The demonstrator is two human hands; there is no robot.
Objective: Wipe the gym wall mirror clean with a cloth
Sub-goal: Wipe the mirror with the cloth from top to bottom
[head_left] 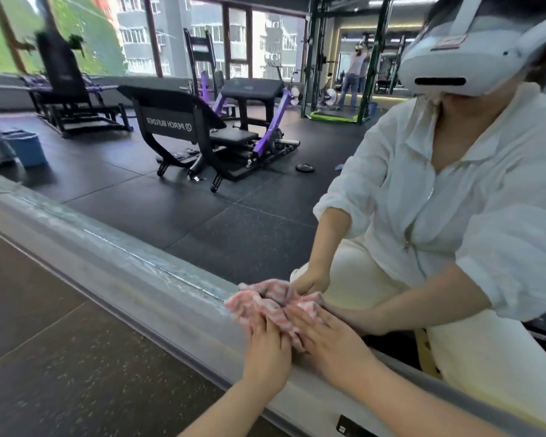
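A pink-and-white striped cloth (259, 310) lies bunched at the bottom edge of the wall mirror (202, 222), on the grey ledge (123, 279) below the glass. My left hand (267, 351) presses on the cloth with straight fingers. Beside it, my right hand (325, 339) lies flat on the same cloth, fingers extended. The mirror shows my reflection crouching in white clothes, with both reflected hands meeting the cloth from the other side. A wet streak runs along the ledge to the left of the cloth.
Dark speckled rubber floor (60, 373) lies at lower left. In the mirror I see black and purple gym machines (208, 134), a blue bucket (26, 149), a weight plate (304, 167) on the floor and a green rack (338, 58) with people beyond it.
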